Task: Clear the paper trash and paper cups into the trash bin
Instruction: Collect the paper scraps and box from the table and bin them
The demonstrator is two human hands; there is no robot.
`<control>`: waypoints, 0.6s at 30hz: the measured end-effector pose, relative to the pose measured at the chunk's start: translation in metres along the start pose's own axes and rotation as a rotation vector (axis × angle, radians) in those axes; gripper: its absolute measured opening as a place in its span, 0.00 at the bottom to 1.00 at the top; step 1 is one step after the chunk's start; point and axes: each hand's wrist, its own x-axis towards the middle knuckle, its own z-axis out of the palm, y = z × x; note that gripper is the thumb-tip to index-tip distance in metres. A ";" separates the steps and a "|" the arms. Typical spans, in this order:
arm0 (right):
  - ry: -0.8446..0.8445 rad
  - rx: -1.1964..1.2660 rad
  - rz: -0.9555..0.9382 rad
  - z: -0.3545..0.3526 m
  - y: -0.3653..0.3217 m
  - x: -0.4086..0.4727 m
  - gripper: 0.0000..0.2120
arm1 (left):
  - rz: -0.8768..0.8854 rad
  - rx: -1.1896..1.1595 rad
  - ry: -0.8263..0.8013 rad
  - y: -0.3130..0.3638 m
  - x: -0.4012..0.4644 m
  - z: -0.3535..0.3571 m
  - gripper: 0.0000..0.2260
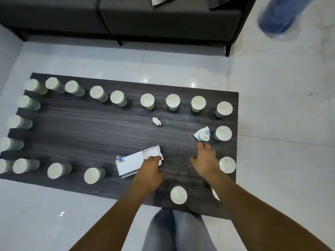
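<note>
My left hand pinches the flat white paper near the tabletop's front edge; my right hand, fingers spread, reaches for the crumpled wad by the right edge. Best gather both, avoiding the paper cups.

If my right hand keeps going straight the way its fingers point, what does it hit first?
Most likely the crumpled blue-and-white paper, which lies just beyond the fingertips of the right hand. The hand is open above the table; how high it is above the table is unclear from this view.
</note>
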 end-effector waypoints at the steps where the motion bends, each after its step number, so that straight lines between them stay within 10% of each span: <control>1: 0.012 0.002 0.008 0.005 0.003 0.019 0.25 | 0.010 -0.003 0.014 -0.002 0.015 0.005 0.22; 18: 0.117 -0.215 0.077 0.063 0.051 0.170 0.26 | 0.026 -0.114 -0.011 -0.030 0.137 0.072 0.21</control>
